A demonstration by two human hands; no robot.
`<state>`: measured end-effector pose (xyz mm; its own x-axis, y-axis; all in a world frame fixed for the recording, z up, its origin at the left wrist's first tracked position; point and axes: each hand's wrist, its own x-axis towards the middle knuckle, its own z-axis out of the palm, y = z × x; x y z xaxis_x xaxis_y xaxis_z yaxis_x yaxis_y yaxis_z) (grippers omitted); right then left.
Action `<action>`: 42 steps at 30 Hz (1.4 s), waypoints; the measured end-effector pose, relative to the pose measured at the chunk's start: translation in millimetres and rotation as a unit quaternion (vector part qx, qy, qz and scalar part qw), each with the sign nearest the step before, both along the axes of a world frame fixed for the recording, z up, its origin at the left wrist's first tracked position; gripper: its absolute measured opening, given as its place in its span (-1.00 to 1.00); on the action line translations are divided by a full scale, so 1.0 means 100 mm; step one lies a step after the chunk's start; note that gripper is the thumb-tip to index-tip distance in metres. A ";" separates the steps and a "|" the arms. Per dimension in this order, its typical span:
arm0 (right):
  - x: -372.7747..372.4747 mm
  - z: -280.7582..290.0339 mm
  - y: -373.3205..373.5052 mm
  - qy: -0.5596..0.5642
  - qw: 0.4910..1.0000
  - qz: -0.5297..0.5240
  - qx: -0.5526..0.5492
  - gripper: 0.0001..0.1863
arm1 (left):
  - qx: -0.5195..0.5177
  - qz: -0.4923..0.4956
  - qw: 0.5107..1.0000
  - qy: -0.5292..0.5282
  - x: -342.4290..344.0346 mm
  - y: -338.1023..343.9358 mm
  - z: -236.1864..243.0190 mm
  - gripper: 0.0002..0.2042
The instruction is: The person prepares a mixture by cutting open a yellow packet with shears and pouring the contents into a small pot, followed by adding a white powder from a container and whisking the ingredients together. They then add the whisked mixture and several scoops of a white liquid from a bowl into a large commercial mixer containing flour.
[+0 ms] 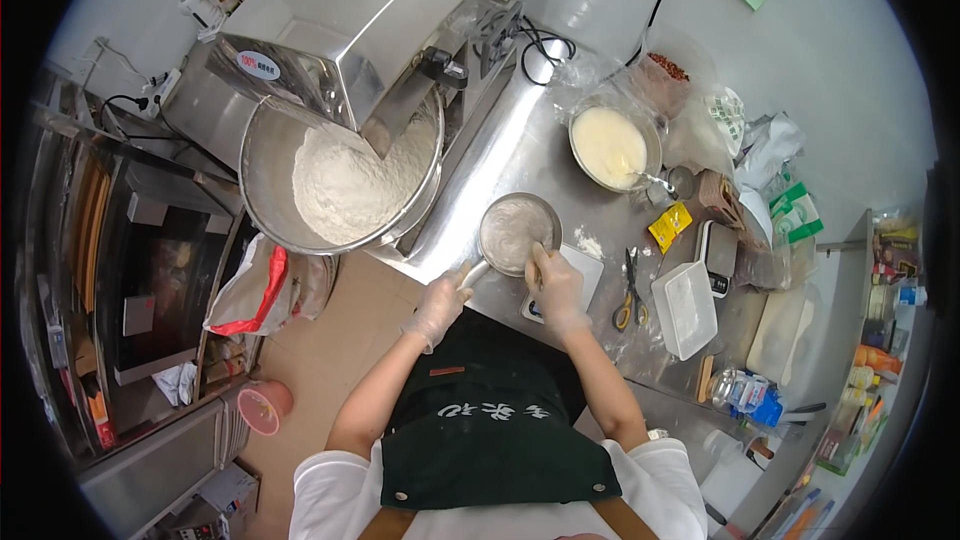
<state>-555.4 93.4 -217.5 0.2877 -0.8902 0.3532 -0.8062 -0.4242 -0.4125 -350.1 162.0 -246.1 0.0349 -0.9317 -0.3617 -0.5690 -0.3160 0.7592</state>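
Left grip (438, 310) on handle (477, 273); round pan (484, 228)

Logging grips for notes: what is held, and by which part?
The left hand holds a metal pan by its handle; the right hand is at its rim, grip unclear.

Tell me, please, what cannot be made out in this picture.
In the head view:
Mixer: part cut off by the upper edge.
Large bowl: partly hidden by the mixer.
Held vessel: base hidden by pale powder.
White scale: middle covered by the right hand.
Right fingertips: too small to tell whether they grip anything.
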 end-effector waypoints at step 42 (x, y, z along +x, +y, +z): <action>-0.18 -0.10 -0.30 -0.273 0.942 -0.073 0.179 -0.74 | -0.032 -0.019 0.999 -0.005 0.01 -0.04 0.04 -0.49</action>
